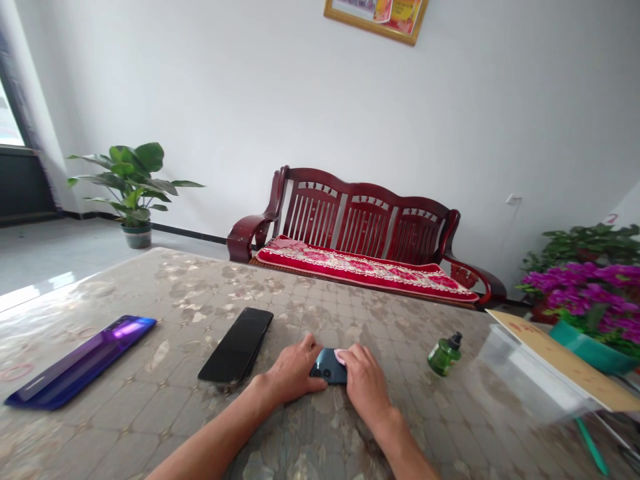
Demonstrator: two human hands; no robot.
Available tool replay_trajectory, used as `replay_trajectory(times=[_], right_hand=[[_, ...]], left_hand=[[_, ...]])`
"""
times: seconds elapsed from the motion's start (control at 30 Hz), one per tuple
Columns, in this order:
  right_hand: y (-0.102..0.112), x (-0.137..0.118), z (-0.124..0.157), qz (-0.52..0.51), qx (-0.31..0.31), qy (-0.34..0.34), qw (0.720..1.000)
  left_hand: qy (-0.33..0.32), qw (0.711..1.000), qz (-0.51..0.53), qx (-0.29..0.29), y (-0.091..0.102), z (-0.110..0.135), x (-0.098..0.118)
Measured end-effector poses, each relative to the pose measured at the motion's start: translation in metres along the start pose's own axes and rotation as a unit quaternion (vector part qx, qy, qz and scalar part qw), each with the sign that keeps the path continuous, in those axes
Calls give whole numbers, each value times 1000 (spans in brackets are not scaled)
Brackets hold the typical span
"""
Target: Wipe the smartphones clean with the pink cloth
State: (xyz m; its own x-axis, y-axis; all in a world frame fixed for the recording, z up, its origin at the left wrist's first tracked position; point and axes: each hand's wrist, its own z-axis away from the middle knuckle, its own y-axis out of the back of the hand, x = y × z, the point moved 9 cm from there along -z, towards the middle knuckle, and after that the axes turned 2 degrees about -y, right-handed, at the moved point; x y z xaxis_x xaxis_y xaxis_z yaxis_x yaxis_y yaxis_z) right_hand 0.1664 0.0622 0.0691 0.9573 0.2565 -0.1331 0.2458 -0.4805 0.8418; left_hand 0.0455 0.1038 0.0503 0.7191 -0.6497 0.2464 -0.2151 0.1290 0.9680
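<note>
A dark blue smartphone (329,365) lies sideways on the patterned tablecloth, its camera side facing up. My left hand (296,369) grips its left end, with the thumb along the near edge and the fingers at the far edge. Over the phone's right end, my right hand (365,377) pinches a small pale pink pad (341,357) against the back. Left of my hands rests a black phone (237,347), screen up. Farther left is a shiny purple-blue phone back cover (83,363).
A small green pump bottle (445,355) stands to the right. Beyond it is a clear plastic box (520,373) under a tan board (565,360), beside purple flowers (590,293) in a teal pot. A red wooden bench (360,227) stands behind the table.
</note>
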Motion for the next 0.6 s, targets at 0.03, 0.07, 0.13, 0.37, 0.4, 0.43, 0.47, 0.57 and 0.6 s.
replay_trajectory(times=[0.03,0.07,0.13,0.37,0.4,0.43,0.47,0.57,0.6], right_hand=[[1,7,1,5,4,-6,1000],[2,14,2,13,9,-14,1000],[6,30,4,29,18,-35,999],[10,15,12,-25,-10,-28,999],[11,8,12,-38,-17,-18,999],[12,4,12,-47,-20,-13,999],[14,3,11,-50,-17,-13,999],[28,14,7,-46,25,-36,998],[34,20,6,-45,46,-44,997]], left_hand=[[-2,1000,-4,-1,1,0,1],[-5,1000,-8,-2,1,1,1],[-10,1000,-16,-3,2,1,3],[-28,999,-41,-2,5,1,12],[-28,999,-44,1,5,1,13],[-27,998,-48,4,6,2,14],[-25,998,-51,6,8,2,15],[-17,998,-58,12,11,2,17],[-16,998,-59,12,12,1,16]])
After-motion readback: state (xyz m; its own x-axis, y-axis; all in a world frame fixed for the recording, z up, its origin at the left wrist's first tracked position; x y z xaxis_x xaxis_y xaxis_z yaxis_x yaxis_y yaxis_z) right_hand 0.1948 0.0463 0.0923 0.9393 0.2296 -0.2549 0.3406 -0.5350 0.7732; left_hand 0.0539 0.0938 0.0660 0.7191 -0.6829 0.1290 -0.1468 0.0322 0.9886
